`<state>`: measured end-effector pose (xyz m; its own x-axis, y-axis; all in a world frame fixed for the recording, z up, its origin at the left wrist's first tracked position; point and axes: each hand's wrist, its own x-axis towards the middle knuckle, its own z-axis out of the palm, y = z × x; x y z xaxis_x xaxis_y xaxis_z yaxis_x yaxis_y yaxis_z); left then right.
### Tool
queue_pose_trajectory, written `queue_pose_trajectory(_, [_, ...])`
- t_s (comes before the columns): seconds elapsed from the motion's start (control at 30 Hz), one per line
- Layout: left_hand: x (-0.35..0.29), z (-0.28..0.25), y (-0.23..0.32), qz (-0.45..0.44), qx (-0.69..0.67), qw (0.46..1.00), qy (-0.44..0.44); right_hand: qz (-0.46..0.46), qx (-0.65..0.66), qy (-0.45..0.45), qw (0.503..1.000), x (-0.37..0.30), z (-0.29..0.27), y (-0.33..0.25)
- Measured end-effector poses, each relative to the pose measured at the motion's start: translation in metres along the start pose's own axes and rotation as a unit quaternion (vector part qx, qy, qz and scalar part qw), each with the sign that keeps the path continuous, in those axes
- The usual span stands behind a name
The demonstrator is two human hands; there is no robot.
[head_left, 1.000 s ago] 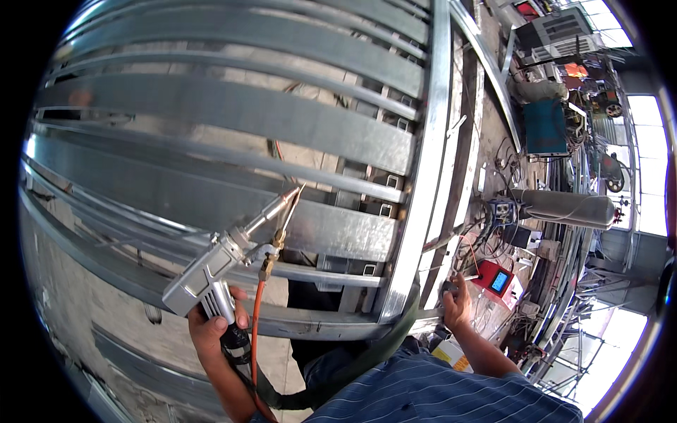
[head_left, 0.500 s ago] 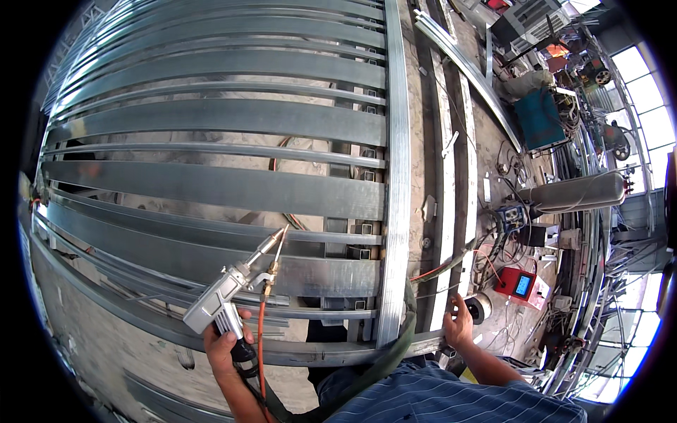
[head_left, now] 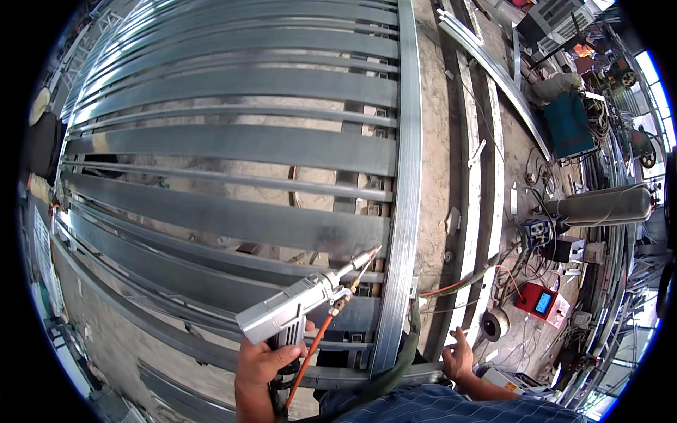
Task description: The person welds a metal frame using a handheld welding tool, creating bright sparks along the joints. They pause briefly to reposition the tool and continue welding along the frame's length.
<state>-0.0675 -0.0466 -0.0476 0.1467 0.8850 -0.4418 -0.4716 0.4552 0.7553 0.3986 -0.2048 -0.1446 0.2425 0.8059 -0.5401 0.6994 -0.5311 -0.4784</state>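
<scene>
My left hand [head_left: 264,363] is closed round the black grip of a silver welding gun [head_left: 285,307]. The gun's copper-tipped nozzle and thin wire guide point to the upper right, above the slats close to the side rail. An orange wire-feed hose [head_left: 308,363] runs down from the guide past my wrist. Beneath the gun lies a galvanized steel frame [head_left: 233,151] of many parallel slats, joined to a long side rail [head_left: 403,211]. My right hand [head_left: 458,358] holds nothing visible, fingers apart, beside the frame's near right corner.
A green sleeved cable [head_left: 403,345] loops across the near corner. On the right are a wire spool [head_left: 495,323], a red control box [head_left: 541,302], a gas cylinder [head_left: 603,206], a teal machine [head_left: 570,127] and long steel beams [head_left: 471,190]. Another person [head_left: 46,144] is at the far left edge.
The welding gun has moved right in my left hand, its tip now near the side rail. My view has shifted, bringing another person in at the left. My right hand stays near the corner.
</scene>
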Motion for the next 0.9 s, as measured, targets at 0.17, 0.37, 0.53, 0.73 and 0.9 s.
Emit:
queue_pose_trajectory(0.17, [0.013,0.014,0.003,-0.022,0.044,0.999,-0.01,-0.005,0.004,0.004,1.0,0.002,-0.005,-0.003])
queue_pose_trajectory(0.37, [0.019,0.016,0.008,-0.027,0.073,0.997,-0.027,-0.012,0.02,0.021,1.0,0.003,-0.003,-0.012])
queue_pose_trajectory(0.53, [0.016,0.019,0.012,-0.024,0.079,0.996,-0.037,-0.013,0.01,0.019,1.0,-0.002,0.001,-0.005])
queue_pose_trajectory(0.73, [-0.011,0.012,0.015,0.055,0.055,0.997,-0.008,-0.01,-0.002,0.028,1.0,-0.003,0.005,0.006])
queue_pose_trajectory(0.9, [-0.069,0.006,0.048,0.145,0.093,0.979,0.114,-0.033,0.013,0.075,0.997,0.004,0.002,0.0])
